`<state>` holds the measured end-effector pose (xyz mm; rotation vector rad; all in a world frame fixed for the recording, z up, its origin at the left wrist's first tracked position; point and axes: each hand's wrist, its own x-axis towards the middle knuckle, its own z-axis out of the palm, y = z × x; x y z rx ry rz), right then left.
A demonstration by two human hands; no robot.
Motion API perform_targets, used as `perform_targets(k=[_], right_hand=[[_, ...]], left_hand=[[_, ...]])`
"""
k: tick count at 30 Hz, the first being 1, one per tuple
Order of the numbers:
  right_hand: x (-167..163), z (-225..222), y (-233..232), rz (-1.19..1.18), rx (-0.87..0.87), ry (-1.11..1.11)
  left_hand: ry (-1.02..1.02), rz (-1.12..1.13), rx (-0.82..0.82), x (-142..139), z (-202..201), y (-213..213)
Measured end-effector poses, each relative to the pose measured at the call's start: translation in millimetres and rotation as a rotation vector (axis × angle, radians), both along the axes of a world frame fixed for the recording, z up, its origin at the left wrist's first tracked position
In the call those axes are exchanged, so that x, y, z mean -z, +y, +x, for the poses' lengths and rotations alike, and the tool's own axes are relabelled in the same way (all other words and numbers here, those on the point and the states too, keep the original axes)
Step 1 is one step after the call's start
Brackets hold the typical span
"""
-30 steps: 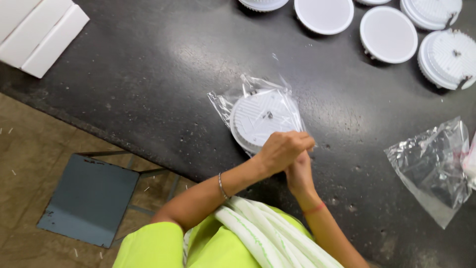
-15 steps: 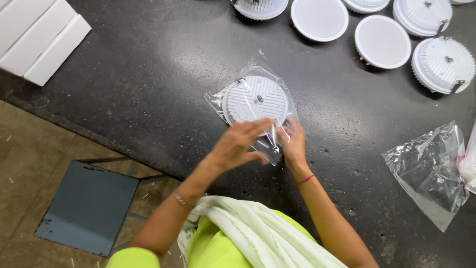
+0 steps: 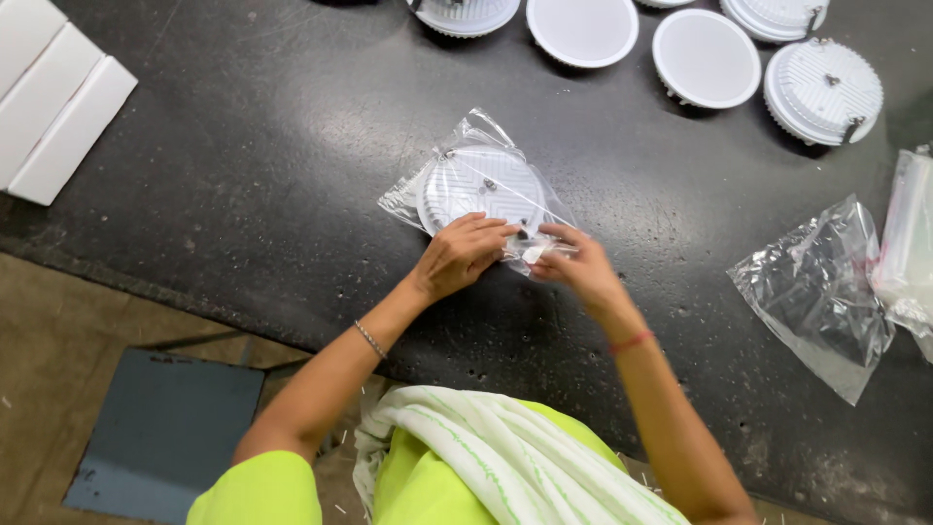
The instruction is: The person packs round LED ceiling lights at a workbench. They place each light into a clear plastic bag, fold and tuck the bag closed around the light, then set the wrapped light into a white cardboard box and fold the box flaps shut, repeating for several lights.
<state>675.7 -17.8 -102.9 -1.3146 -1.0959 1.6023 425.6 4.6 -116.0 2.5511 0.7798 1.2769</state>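
**Both hands now work the near edge of the bagged light**

We start with the dark worktop (image 3: 243,175), which carries everything here. A second ago the bagged disc sat further to our right and our hands were bunched together on its near side, the left one laid over the right. Now the view has shifted, the bag lies squarely ahead of both hands, and the hands have come apart to sit side by side along its near edge.

The clear plastic bag (image 3: 471,131) holds a round white ribbed light fitting (image 3: 481,185), flat on the worktop just beyond our fingertips. Our left hand (image 3: 462,255) rests curled on the near rim of the fitting, fingers bent down and pressing through the film. Our right hand (image 3: 575,267) sits just beside it, fingers pinched closed on the loose mouth of the bag. From this we judge that the fitting is fully inside and the work has moved on to folding or closing the open end.

Well beyond the hands, at the far edge, stand more round white fittings (image 3: 707,58), some face up and smooth, some ribbed side up. Well out to the right of the right hand lies an empty crumpled clear bag (image 3: 816,292), with more plastic (image 3: 909,243) beside it. Far off to the left of the left hand lie flat white cartons (image 3: 58,107). Below the worktop edge, near our left elbow, a blue-grey panel (image 3: 165,428) lies on the floor.
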Motion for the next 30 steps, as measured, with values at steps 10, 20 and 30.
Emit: perform_targets(k=[10, 20, 30], right_hand=[[-80, 98, -26, 0.234, 0.171, -0.053], [-63, 69, -45, -0.054, -0.365, -0.001], [-127, 39, -58, 0.289, -0.594, -0.39]], left_hand=[[-0.972, -1.022, 0.191, -83, 21, -37], [-1.095, -1.441, 0.292, -62, 33, -91], [-0.918, -1.333, 0.238, -84, 30, -107]])
